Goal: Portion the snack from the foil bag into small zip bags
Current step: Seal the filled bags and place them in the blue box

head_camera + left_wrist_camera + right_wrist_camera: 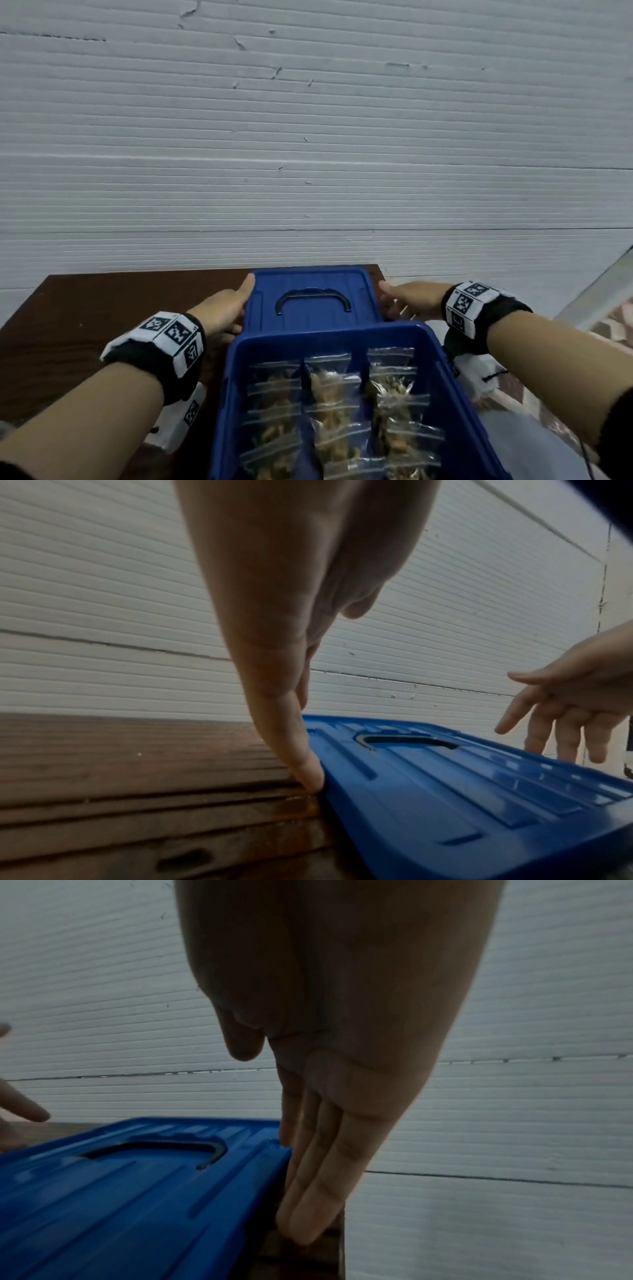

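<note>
A blue bin [228,383] near me holds several clear zip bags [334,407] filled with brown snack. Behind it a blue lid [308,322] with a dark handle lies flat on the table. My left hand [226,308] lies at the lid's left edge, its straight fingertips [310,773] touching the lid [445,791] where it meets the table. My right hand [409,298] is at the right edge, with straight fingers [315,1183] running down along the lid's side [120,1204]. Neither hand curls round anything. No foil bag is in view.
The dark wooden table [85,308] stands against a white ribbed wall [308,137]. The lid reaches close to the table's back right corner. Patterned floor [613,329] shows past the table's right side.
</note>
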The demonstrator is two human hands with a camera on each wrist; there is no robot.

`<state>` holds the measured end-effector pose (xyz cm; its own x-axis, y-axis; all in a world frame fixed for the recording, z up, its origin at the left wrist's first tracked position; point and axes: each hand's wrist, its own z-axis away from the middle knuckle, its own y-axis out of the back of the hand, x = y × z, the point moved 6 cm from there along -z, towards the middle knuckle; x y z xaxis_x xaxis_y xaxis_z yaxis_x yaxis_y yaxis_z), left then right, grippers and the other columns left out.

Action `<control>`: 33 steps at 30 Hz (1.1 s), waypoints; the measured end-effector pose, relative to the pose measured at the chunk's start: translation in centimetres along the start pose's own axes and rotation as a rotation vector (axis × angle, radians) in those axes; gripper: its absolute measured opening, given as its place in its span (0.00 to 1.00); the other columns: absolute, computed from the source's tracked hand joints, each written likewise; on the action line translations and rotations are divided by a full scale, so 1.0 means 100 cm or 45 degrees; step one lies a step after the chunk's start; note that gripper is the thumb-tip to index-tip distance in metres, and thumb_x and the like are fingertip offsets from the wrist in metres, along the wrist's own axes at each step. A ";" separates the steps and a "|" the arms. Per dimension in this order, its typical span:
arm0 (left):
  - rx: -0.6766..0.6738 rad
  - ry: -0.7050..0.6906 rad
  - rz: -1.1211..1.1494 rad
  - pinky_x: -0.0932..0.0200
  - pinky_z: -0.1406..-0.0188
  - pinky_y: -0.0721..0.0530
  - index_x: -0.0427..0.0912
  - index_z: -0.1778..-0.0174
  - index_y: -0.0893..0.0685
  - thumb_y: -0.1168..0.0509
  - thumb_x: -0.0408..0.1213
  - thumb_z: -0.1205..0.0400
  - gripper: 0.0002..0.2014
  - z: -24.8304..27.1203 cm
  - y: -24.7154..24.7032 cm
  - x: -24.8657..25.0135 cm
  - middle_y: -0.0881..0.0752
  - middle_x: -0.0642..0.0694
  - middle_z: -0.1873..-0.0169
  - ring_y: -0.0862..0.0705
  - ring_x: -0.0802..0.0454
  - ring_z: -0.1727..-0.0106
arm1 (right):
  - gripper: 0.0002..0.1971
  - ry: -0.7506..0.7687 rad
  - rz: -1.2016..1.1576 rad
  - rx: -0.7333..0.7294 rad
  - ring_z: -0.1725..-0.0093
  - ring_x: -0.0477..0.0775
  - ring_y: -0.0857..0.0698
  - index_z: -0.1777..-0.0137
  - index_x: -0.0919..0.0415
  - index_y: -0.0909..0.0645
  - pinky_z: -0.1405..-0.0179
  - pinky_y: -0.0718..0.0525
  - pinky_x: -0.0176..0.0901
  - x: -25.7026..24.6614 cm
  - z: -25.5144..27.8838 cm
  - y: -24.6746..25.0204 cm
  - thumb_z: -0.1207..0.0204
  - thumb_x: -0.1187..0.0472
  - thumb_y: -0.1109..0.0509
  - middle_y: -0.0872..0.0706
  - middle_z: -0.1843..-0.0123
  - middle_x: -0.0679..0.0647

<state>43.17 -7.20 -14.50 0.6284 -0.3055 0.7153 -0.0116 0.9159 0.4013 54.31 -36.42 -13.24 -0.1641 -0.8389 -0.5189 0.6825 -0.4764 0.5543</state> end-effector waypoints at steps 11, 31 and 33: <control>0.026 -0.065 0.183 0.45 0.43 0.16 0.43 0.41 0.20 0.52 0.59 0.14 0.25 -0.002 0.001 0.012 0.18 0.43 0.41 0.16 0.41 0.44 | 0.27 0.070 -0.191 0.040 0.49 0.52 0.17 0.36 0.69 0.21 0.42 0.15 0.47 0.008 -0.010 0.006 0.15 0.44 0.45 0.17 0.41 0.61; 0.302 -0.602 0.004 0.73 0.64 0.22 0.40 0.32 0.23 0.29 0.27 0.22 0.22 0.165 0.049 0.090 0.22 0.47 0.40 0.19 0.51 0.46 | 0.34 0.528 -0.149 0.438 0.46 0.60 0.13 0.22 0.56 0.30 0.39 0.16 0.51 -0.047 0.177 0.063 0.28 0.69 0.25 0.21 0.41 0.49; 0.298 -0.598 -0.028 0.70 0.52 0.21 0.45 0.37 0.22 0.28 0.27 0.23 0.21 0.185 0.045 0.080 0.21 0.47 0.40 0.20 0.52 0.45 | 0.33 0.505 -0.118 0.434 0.51 0.60 0.13 0.23 0.58 0.29 0.41 0.16 0.50 -0.037 0.195 0.049 0.28 0.71 0.25 0.20 0.46 0.46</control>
<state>33.77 -10.37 3.60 0.2144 -0.4575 0.8630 -0.2095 0.8415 0.4981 44.35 -40.73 4.09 0.1139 -0.6568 -0.7454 0.3966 -0.6579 0.6402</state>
